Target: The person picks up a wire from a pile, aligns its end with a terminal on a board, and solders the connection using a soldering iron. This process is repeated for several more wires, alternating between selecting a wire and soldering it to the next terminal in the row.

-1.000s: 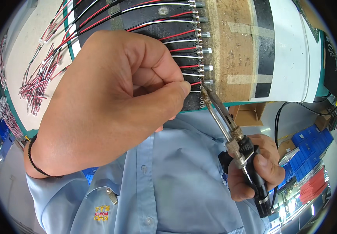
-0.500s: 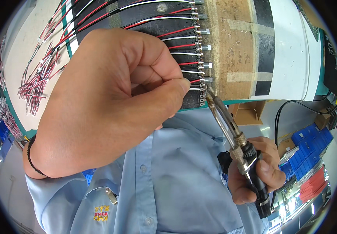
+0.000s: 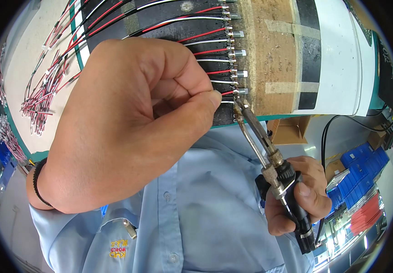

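My left hand (image 3: 132, 118) is closed in a pinch on a red and white wire pair (image 3: 227, 93); the wire ends come out past the thumb tip. They meet a small metal connector (image 3: 242, 91), the nearest one in a row along the edge of a black mat (image 3: 224, 119). My right hand (image 3: 314, 195) grips the black handle of a soldering iron (image 3: 302, 218) with a thin metal feed tube beside its shaft. The iron's tip is at the white wire's end, just below the connector; whether it touches is too small to tell.
More connectors (image 3: 240, 53) with red and white wires continue up the row, beside a brown taped strip (image 3: 276, 54). Bundled wires (image 3: 46, 93) lie at the left on a pale surface. A cardboard box (image 3: 292, 129), a black cable (image 3: 325, 141) and blue bins (image 3: 353, 166) are at the right.
The soldering iron has shifted slightly left, its tip coming closer to the white wire's end. The wire row has slid up a little. My left hand keeps its pinch in nearly the same place.
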### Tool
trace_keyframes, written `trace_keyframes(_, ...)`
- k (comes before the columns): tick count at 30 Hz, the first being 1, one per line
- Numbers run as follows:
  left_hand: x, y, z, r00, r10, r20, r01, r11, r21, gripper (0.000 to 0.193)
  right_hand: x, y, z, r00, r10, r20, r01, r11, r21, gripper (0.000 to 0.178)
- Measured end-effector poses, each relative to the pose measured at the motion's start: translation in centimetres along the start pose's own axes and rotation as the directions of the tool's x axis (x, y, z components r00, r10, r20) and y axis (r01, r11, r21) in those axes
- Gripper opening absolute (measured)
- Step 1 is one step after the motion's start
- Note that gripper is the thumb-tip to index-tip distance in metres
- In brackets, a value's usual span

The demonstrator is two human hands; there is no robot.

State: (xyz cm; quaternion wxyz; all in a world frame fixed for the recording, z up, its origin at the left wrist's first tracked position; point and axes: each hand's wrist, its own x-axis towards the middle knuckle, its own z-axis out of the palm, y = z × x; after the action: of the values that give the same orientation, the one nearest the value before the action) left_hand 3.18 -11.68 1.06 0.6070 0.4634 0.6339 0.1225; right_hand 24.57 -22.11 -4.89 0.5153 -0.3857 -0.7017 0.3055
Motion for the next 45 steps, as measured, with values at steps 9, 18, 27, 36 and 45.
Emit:
trace_keyframes(9,0.1,-0.5,-0.6,0.999,-0.021,0.049,0.026,0.994,-0.11,0.008,-0.3,-0.2,-0.4,0.999,0.037,0.008,-0.037,0.999,0.012,0.053)
trace_keyframes(18,-0.1,-0.4,-0.6,0.997,-0.061,0.047,0.065,0.994,-0.084,0.009,-1.0,-1.2,-0.2,0.991,0.122,-0.055,-0.122,0.992,-0.003,0.055)
trace_keyframes(27,0.1,-1.6,-1.0,0.993,-0.081,0.089,0.091,0.989,-0.118,0.01,-1.0,-0.5,0.1,0.998,0.016,-0.06,-0.018,0.999,-0.029,0.052)
trace_keyframes(36,0.0,-1.7,-0.6,0.998,0.046,0.047,-0.043,0.997,-0.07,0.009,-0.7,-0.1,0.1,1.0,-0.009,-0.006,0.009,1.0,-0.029,0.054)
trace_keyframes(45,-0.2,-1.7,-0.4,0.997,0.069,0.025,-0.066,0.993,-0.103,0.011,-0.7,-0.4,-0.1,1.0,0.01,0.007,-0.01,1.0,-0.01,0.052)
